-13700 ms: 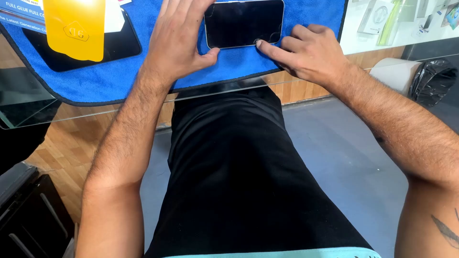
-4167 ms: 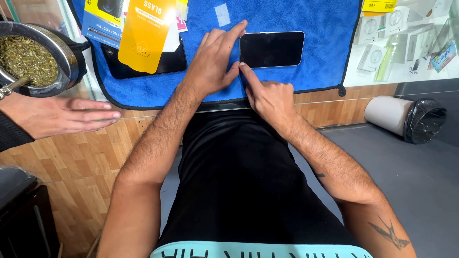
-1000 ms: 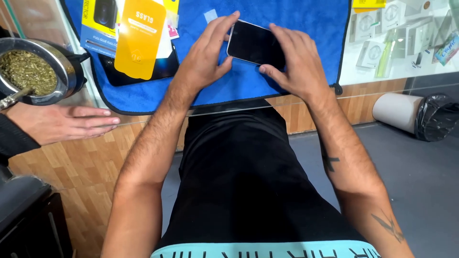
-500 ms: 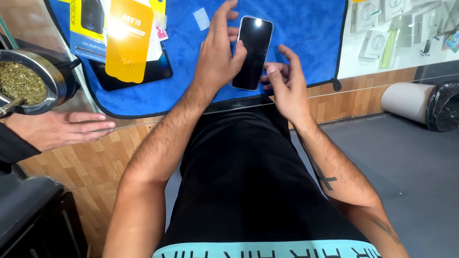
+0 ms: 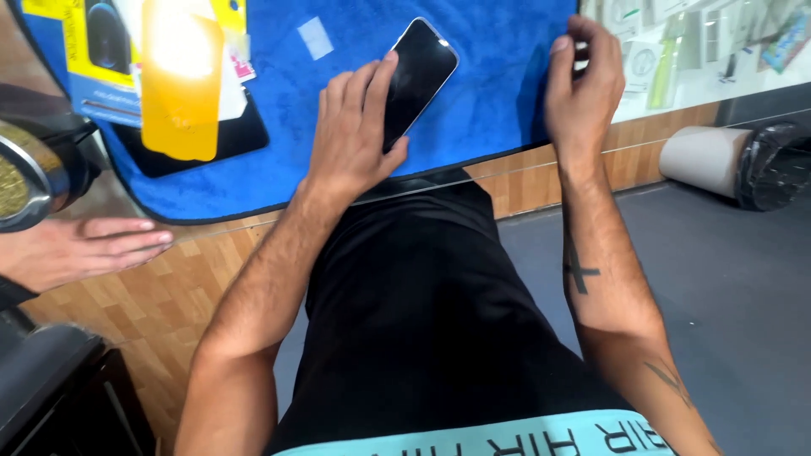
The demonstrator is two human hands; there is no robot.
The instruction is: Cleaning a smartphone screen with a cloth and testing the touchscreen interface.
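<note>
Phone [image 5: 420, 78] lies screen-up on the blue cloth [image 5: 490, 101], dark glass, long axis tilted: top end up and to the right, bottom end down toward the person's left hand [image 5: 355, 135]. Left hand sits directly on it, fingers spread flat, index along the phone's left edge and thumb at the lower end. A flat press, fingers not curled around it; phone stays on the cloth. Left hand is clearly the nearer one.

Right hand [image 5: 583, 84] is well apart from the phone, off to its right at the cloth's right edge, fingers loosely bent. Whether it pinches the cloth or some small thing cannot be told; fingertips are blurred.

Small clear rectangular film [image 5: 315, 38] lies on the cloth just up and left of the left hand. Further left, a yellow card [image 5: 181, 80] rests over a dark flat slab, with a yellow-and-blue box [image 5: 101, 59] behind it.

Cloth covers a glass counter top; wood-pattern panel [image 5: 169, 295] below its front edge, grey floor to the right, a roll with a black bag [image 5: 735, 160] on it. Another person's hand [image 5: 80, 249] rests flat on the counter at far left, near a metal bowl [image 5: 29, 181]. Small packaged goods show under the glass at upper right.
</note>
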